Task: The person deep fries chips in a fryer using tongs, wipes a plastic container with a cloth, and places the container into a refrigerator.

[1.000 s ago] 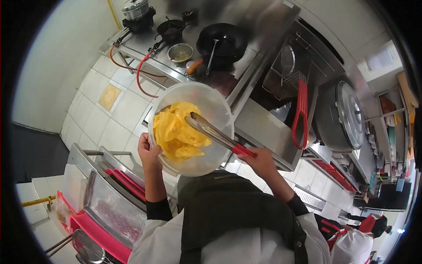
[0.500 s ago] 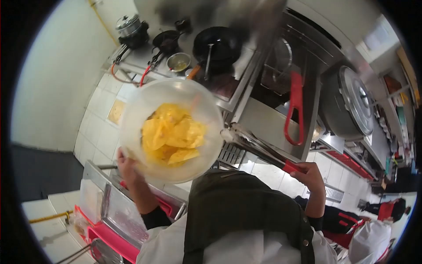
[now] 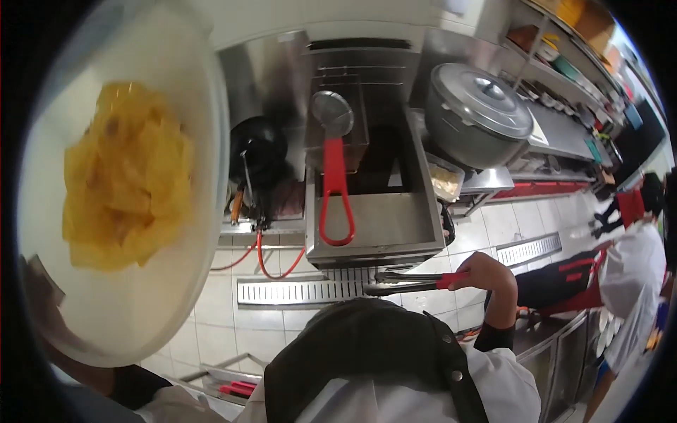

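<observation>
A large translucent tub (image 3: pixel 201 211), raised close to the camera, fills the left of the view. Yellow pieces of food (image 3: pixel 127 183) lie heaped inside it. My left hand (image 3: pixel 44 299) grips the tub's lower left side, its fingers partly seen through the plastic and dim. On the right, my right hand (image 3: pixel 483 273) is closed round the red handle of metal tongs (image 3: pixel 409 284). The tongs point left over the floor, with nothing between their tips, in front of the fryer (image 3: pixel 381 225).
A red-handled strainer (image 3: pixel 335 155) rests over the fryer. Left of it is a black wok (image 3: pixel 257 151); right of it stands a big lidded pot (image 3: pixel 479 116). A floor drain (image 3: pixel 282 292) runs below. Another person (image 3: pixel 631 264) stands at the right.
The view has turned right. The tub has risen towards the camera at the left in my left hand. The tongs have left the yellow pieces and moved out of the tub.
</observation>
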`<move>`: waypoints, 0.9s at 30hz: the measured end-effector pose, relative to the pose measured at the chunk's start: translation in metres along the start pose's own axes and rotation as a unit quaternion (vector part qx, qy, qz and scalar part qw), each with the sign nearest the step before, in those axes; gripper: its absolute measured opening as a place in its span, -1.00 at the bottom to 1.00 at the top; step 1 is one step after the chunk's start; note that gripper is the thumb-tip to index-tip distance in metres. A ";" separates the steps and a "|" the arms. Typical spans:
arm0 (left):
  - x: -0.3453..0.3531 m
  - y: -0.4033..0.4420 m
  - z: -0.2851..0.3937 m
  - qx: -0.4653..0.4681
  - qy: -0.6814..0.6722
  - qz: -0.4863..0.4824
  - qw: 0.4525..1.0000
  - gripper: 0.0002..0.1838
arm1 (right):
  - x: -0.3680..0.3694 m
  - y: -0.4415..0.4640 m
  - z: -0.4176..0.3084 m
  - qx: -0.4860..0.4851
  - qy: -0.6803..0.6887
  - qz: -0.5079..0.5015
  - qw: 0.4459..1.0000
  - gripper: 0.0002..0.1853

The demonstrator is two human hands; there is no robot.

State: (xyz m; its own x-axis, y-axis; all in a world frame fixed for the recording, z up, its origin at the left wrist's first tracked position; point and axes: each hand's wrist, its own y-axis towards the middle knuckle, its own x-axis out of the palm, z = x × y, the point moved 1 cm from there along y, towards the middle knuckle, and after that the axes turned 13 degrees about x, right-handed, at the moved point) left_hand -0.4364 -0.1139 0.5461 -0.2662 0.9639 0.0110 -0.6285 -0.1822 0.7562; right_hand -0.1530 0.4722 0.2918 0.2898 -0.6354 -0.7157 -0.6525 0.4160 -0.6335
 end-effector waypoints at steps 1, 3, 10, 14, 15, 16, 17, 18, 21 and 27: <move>0.029 0.019 0.010 0.040 -0.018 -0.031 0.999 -0.47 | 0.001 -0.005 0.007 0.018 -0.002 0.009 1.000 -0.46; 0.095 0.047 0.032 0.103 -0.064 -0.090 0.988 -0.53 | 0.003 -0.015 0.024 0.050 0.025 0.033 0.998 -0.47; 0.358 0.057 0.114 0.168 -0.264 -0.286 0.906 -0.67 | -0.018 -0.100 0.106 0.141 0.224 0.151 0.952 -0.56; 0.520 0.011 0.137 0.035 -0.422 -0.430 0.797 -0.68 | -0.015 -0.124 0.186 0.179 0.297 0.217 0.912 -0.54; 0.551 -0.018 0.158 -0.014 -0.442 -0.453 0.774 -0.69 | -0.005 -0.121 0.218 0.196 0.347 0.220 0.890 -0.52; 0.582 -0.047 0.179 -0.067 -0.462 -0.471 0.748 -0.70 | -0.001 -0.125 0.241 0.203 0.379 0.219 0.876 -0.53; 0.615 -0.075 0.198 -0.107 -0.476 -0.491 0.721 -0.71 | 0.002 -0.127 0.265 0.210 0.412 0.218 0.859 -0.53; 0.648 -0.104 0.217 -0.144 -0.488 -0.508 0.695 -0.71 | 0.002 -0.130 0.292 0.216 0.445 0.219 0.841 -0.53; 0.753 -0.184 0.264 -0.219 -0.494 -0.579 0.611 -0.73 | -0.004 -0.139 0.373 0.250 0.440 0.231 0.831 -0.57; 0.949 -0.331 0.341 -0.268 -0.505 -0.531 0.625 -0.75 | -0.027 -0.130 0.527 0.315 0.417 0.238 0.819 -0.49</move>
State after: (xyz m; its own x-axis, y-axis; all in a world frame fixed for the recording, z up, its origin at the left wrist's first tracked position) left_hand -0.2322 0.9269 0.5295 0.9370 0.1772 0.3012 -0.2846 0.8870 0.3637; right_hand 0.2934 0.7784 0.2387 -0.6428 -0.4169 -0.6426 0.0147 0.8320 -0.5545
